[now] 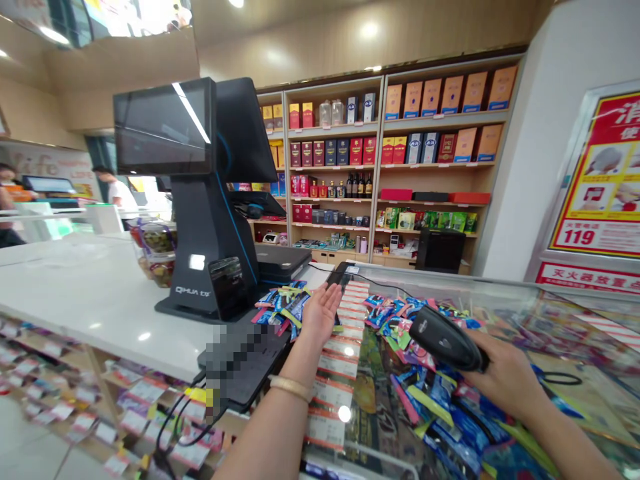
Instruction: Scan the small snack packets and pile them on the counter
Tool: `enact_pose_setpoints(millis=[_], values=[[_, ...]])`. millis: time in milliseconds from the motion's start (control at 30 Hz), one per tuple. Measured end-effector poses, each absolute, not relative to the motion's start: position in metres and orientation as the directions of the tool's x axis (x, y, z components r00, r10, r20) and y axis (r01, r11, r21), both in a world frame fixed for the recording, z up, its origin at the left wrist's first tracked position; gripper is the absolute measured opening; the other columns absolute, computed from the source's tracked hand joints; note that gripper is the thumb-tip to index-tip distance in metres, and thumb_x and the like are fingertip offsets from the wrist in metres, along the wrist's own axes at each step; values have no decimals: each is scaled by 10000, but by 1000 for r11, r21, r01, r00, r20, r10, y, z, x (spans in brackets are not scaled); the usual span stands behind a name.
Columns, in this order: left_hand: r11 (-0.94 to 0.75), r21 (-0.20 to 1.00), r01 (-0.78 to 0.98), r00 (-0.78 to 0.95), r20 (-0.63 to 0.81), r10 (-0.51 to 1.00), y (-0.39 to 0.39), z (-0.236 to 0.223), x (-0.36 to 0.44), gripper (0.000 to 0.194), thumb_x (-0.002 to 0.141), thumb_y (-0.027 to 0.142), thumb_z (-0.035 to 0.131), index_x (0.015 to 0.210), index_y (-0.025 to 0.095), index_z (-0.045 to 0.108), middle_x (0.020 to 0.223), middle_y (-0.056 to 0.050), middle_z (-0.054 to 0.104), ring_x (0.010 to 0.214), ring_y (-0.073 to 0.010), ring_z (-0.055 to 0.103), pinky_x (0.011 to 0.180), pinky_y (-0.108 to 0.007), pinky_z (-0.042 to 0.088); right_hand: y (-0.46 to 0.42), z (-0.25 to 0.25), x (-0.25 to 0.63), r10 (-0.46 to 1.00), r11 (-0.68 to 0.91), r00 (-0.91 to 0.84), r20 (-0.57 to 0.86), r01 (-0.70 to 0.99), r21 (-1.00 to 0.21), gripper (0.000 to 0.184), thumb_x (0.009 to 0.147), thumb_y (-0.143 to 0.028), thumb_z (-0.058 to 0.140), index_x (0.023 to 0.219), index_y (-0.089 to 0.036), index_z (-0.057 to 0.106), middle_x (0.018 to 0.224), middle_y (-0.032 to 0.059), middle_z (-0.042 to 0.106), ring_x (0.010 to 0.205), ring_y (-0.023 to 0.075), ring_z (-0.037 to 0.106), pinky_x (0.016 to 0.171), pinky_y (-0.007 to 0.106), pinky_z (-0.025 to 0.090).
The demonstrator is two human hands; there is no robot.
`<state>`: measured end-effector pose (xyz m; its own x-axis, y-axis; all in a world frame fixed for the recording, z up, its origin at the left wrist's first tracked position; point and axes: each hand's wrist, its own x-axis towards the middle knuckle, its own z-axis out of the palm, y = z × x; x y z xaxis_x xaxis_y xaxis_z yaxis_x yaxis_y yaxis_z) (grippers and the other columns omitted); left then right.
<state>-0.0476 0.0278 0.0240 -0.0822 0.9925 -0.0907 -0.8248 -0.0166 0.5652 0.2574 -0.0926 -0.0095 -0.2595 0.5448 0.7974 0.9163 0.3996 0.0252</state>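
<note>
My right hand (505, 373) grips a black handheld barcode scanner (443, 337) above the glass counter, its head pointing left. Small blue, pink and yellow-green wrapped packets (445, 417) lie in a loose heap under and in front of the scanner. My left hand (320, 310) is open, with palm up and fingers stretched out, and nothing shows in it. Just left of it lies a smaller pile of similar packets (281, 301), partly hidden behind my wrist. A strip of price labels (345, 360) runs along the glass between my hands.
A black point-of-sale terminal (193, 247) stands on the white counter (75, 287) to the left. Before it sits a flat black device (250, 370) with hanging cables (170, 420). Behind are shelves of boxed goods (330, 153). A person (117, 193) stands far left.
</note>
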Motion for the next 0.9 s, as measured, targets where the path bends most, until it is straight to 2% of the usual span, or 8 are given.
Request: enact_pose_setpoints(millis=[100,200,367,433,500,633,733,900], values=[[-10,614,-789,-81,-88,993,27,22,-45,121,881,70,506,935,122,601,903,-118,701,820,-152,716,788,-252,579,-94,-7,256,551,386,-232,802,923,1,309,764,-324,563,1026,-211,679,890,68,754,774,231,719,659,302,559],[-52,734,-677,-60,15,998,24,17,-38,141,817,75,594,939,139,624,858,-84,707,767,-148,708,741,-252,570,-95,-4,254,558,381,-215,801,924,-18,323,757,-320,567,1033,-199,682,912,79,753,792,230,716,684,307,559],[-228,948,-220,180,269,946,14,-4,-15,279,643,120,754,914,175,712,806,-44,704,672,-150,654,663,-270,540,-96,0,253,562,359,-166,810,931,-58,314,733,-310,577,1009,-210,691,922,83,752,812,241,715,715,320,559],[-361,930,-66,263,366,893,10,-14,-6,335,601,100,760,920,199,737,816,-46,704,737,-180,653,758,-324,545,-96,1,254,557,358,-159,815,932,-63,318,731,-315,578,1010,-206,688,920,85,752,814,245,715,721,328,562],[-501,865,25,313,469,826,7,-24,1,437,590,93,757,1004,231,739,971,-81,716,943,-246,650,940,-410,492,-96,0,255,544,362,-161,823,931,-57,325,732,-321,576,1012,-197,685,921,90,752,816,248,715,728,336,564],[-647,762,33,463,562,685,3,-33,14,647,623,46,682,1227,279,653,1367,-88,579,1344,-311,427,1172,-484,227,-95,0,254,554,356,-154,818,932,-66,324,727,-323,582,1011,-205,686,942,90,752,836,249,715,744,338,563],[-691,721,44,539,566,624,3,-34,22,701,633,7,612,1281,274,612,1410,-73,545,1397,-311,358,1184,-510,173,-95,0,252,564,364,-164,809,929,-65,325,726,-314,584,1013,-206,690,955,91,751,846,244,715,752,332,563],[-767,627,137,538,603,589,5,-33,25,662,653,-15,542,1255,244,637,1327,-115,602,1263,-298,500,1128,-469,304,-97,1,251,563,381,-182,806,923,-57,325,748,-308,565,1029,-198,686,945,91,751,830,235,717,730,322,565]])
